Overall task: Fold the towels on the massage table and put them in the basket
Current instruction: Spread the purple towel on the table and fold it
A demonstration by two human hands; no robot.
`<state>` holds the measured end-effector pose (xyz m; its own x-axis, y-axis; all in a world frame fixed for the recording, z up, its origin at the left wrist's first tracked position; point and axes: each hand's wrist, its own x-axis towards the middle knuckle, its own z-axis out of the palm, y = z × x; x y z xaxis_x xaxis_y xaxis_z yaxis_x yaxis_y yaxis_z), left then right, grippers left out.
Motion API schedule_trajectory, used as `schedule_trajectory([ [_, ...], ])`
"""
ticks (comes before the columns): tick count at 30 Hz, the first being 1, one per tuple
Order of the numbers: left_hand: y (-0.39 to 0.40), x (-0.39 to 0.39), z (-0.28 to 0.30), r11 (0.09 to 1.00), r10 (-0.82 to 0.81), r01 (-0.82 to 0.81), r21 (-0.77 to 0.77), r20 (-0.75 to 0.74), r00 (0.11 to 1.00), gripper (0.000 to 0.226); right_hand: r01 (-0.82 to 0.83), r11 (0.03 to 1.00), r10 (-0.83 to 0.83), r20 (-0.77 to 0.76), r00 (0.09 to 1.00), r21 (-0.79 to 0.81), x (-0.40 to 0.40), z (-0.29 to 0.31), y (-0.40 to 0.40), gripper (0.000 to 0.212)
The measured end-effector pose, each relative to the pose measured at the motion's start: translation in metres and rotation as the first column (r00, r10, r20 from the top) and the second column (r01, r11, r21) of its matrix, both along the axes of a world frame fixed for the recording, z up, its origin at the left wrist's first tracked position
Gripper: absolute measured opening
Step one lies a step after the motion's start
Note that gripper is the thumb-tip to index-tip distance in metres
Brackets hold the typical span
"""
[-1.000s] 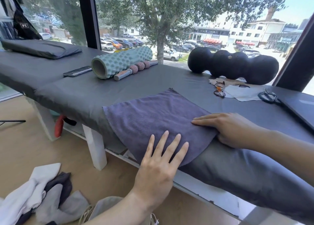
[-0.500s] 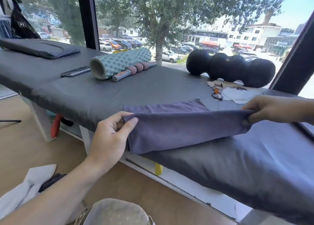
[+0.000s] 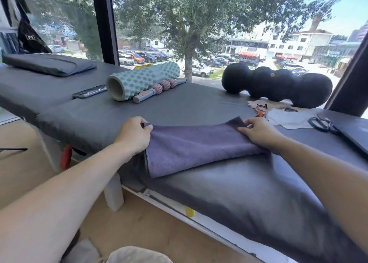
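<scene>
While both hands pinch its far corners, a purple towel (image 3: 191,143) lies folded over on the near part of a grey massage table (image 3: 199,103), its near edge drooping slightly over the table's padded front. The left hand (image 3: 135,136) grasps the towel's far left corner between thumb and curled fingers; the right hand (image 3: 258,131) grips the far right corner the same way, with the doubled cloth stretched flat between them.

Beyond the towel, toward the window, a pale green foam roller (image 3: 139,79) lies on its side, with a stick roller (image 3: 159,88) bearing pink knobbed wheels just beside it and a dark remote control (image 3: 89,91) to the roller's left. Farther left of the towel rests a flat grey cushion (image 3: 49,64). To the towel's far right sits a black lobed roller (image 3: 278,83), with scraps of pale cloth (image 3: 288,117) and a pair of dark glasses (image 3: 322,123) near it. Below the table's front edge, at the bottom of the view, the pale rim of a basket (image 3: 137,254) shows on the wooden floor (image 3: 25,173).
</scene>
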<state>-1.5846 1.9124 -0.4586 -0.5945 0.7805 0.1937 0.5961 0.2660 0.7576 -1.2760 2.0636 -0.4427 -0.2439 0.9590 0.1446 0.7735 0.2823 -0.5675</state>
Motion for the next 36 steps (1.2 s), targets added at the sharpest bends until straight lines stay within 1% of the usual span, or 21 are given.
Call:
schedule_trajectory([
  [3, 0.006, -0.008, 0.002, 0.990, -0.023, 0.004, -0.141, -0.133, 0.991, 0.012, 0.024, 0.999, -0.028, 0.132, 0.991, 0.032, -0.005, 0.003, 0.002, 0.026],
  [6, 0.005, -0.009, 0.014, 0.933, -0.128, 0.007, -0.360, -0.313, 0.941, 0.029, 0.045, 0.998, -0.031, 0.263, 0.964, -0.048, -0.009, 0.013, 0.007, 0.050],
  [8, 0.008, -0.014, 0.021, 0.892, -0.230, 0.087, -0.444, -0.281, 0.932, 0.041, 0.069, 0.988, -0.021, 0.317, 0.948, -0.140, -0.011, 0.020, 0.008, 0.061],
  [10, 0.012, -0.020, 0.027, 0.840, -0.331, 0.185, -0.510, -0.211, 0.920, 0.041, 0.072, 0.958, 0.005, 0.268, 0.963, -0.279, -0.013, 0.028, 0.008, 0.057],
  [12, 0.015, -0.024, 0.029, 0.818, -0.402, 0.256, -0.516, -0.192, 0.895, 0.033, -0.001, 0.912, 0.050, 0.109, 0.993, -0.410, -0.014, 0.035, 0.009, 0.042],
  [14, 0.017, -0.025, 0.029, 0.887, -0.382, 0.301, -0.350, -0.193, 0.904, 0.022, -0.140, 0.885, 0.074, -0.162, 0.984, -0.444, -0.013, 0.041, 0.010, 0.026],
  [16, 0.020, -0.029, 0.033, 0.967, -0.253, 0.254, -0.019, -0.199, 0.947, 0.017, -0.284, 0.892, 0.115, -0.433, 0.894, -0.350, -0.012, 0.049, 0.013, 0.022],
  [17, 0.021, -0.032, 0.039, 0.964, -0.191, 0.222, 0.144, -0.204, 0.960, 0.019, -0.325, 0.909, 0.144, -0.536, 0.832, -0.262, -0.011, 0.055, 0.014, 0.021],
  [19, 0.018, -0.033, 0.058, 0.895, -0.162, 0.220, 0.387, -0.178, 0.971, 0.027, -0.347, 0.934, 0.210, -0.652, 0.728, -0.087, -0.009, 0.068, 0.014, 0.018],
  [21, 0.010, -0.031, 0.075, 0.822, -0.221, 0.277, 0.497, -0.171, 0.960, 0.037, -0.381, 0.924, 0.296, -0.685, 0.665, 0.029, -0.002, 0.079, 0.012, 0.024],
  [23, -0.004, -0.024, 0.078, 0.809, -0.258, 0.355, 0.469, -0.260, 0.931, 0.037, -0.438, 0.898, 0.366, -0.636, 0.679, 0.050, 0.014, 0.080, 0.011, 0.031],
  [24, -0.012, -0.020, 0.073, 0.819, -0.283, 0.403, 0.409, -0.323, 0.903, 0.031, -0.448, 0.893, 0.389, -0.554, 0.736, 0.032, 0.024, 0.076, 0.009, 0.031],
  [26, -0.031, -0.012, 0.055, 0.850, -0.400, 0.499, 0.170, -0.409, 0.820, 0.026, -0.446, 0.895, 0.422, -0.279, 0.863, -0.026, 0.046, 0.060, 0.005, 0.033],
  [27, -0.041, -0.008, 0.045, 0.844, -0.487, 0.536, -0.001, -0.419, 0.766, 0.030, -0.450, 0.890, 0.440, -0.123, 0.890, -0.074, 0.055, 0.052, 0.003, 0.039],
  [28, -0.050, -0.004, 0.036, 0.808, -0.580, 0.564, -0.174, -0.405, 0.707, 0.034, -0.450, 0.883, 0.457, 0.030, 0.889, -0.133, 0.063, 0.046, -0.001, 0.046],
  [29, -0.058, 0.000, 0.030, 0.770, -0.637, 0.568, -0.290, -0.382, 0.669, 0.037, -0.438, 0.882, 0.465, 0.170, 0.869, -0.177, 0.068, 0.043, -0.006, 0.050],
  [30, -0.062, 0.001, 0.026, 0.769, -0.639, 0.556, -0.316, -0.382, 0.667, 0.039, -0.427, 0.885, 0.463, 0.269, 0.844, -0.184, 0.072, 0.043, -0.010, 0.051],
  [31, -0.064, 0.002, 0.027, 0.807, -0.590, 0.526, -0.267, -0.387, 0.709, 0.041, -0.416, 0.895, 0.446, 0.344, 0.827, -0.161, 0.073, 0.045, -0.015, 0.053],
  [33, -0.057, 0.005, 0.031, 0.894, -0.424, 0.447, -0.034, -0.386, 0.819, 0.039, -0.362, 0.932, 0.315, 0.448, 0.837, 0.020, 0.069, 0.054, -0.024, 0.053],
  [35, -0.045, 0.019, 0.034, 0.895, -0.350, 0.426, 0.131, -0.384, 0.854, 0.030, -0.323, 0.923, 0.210, 0.427, 0.879, 0.211, 0.055, 0.063, -0.035, 0.038],
  [36, -0.039, 0.029, 0.033, 0.875, -0.379, 0.464, 0.140, -0.397, 0.836, 0.022, -0.326, 0.918, 0.225, 0.380, 0.897, 0.226, 0.045, 0.065, -0.043, 0.025],
])
